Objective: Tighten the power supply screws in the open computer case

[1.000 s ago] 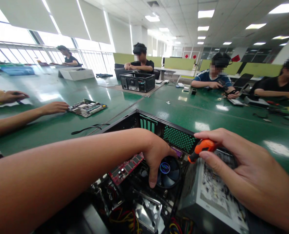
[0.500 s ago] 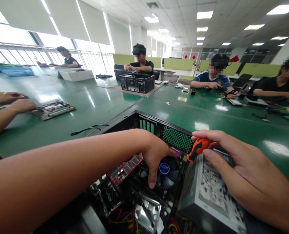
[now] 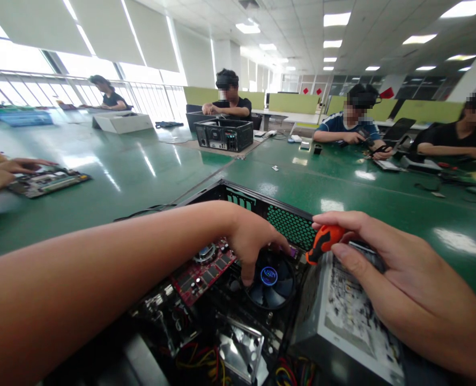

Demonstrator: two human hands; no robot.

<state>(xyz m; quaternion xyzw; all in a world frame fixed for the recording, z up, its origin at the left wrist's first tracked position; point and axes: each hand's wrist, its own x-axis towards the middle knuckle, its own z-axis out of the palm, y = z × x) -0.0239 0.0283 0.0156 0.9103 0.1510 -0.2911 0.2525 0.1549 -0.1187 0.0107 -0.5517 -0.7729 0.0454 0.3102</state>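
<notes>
An opened black computer case (image 3: 298,229) lies in front of me. Inside it sits a round black CPU cooler fan (image 3: 280,297) with a blue-ringed hub label. My left hand (image 3: 252,236) reaches over the fan's far left edge, thumb and fingers apart; some fingertips are hidden behind the fan. My right hand (image 3: 399,279) holds an orange and black screwdriver (image 3: 324,244) by its handle, above the grey power supply (image 3: 354,316). The screwdriver's shaft is not visible. Beneath my left forearm is a red graphics card (image 3: 206,273).
Red, yellow and black cables (image 3: 206,360) and a shiny metal bracket (image 3: 242,348) fill the near part of the case. At left, another person's hands touch a circuit board (image 3: 49,182). Across the green table (image 3: 149,166) stands another computer case (image 3: 224,135), with people working behind.
My left hand has lifted back from the fan, its thumb moving up and away from the near side. My right hand keeps its hold. The other person's board has shifted left.
</notes>
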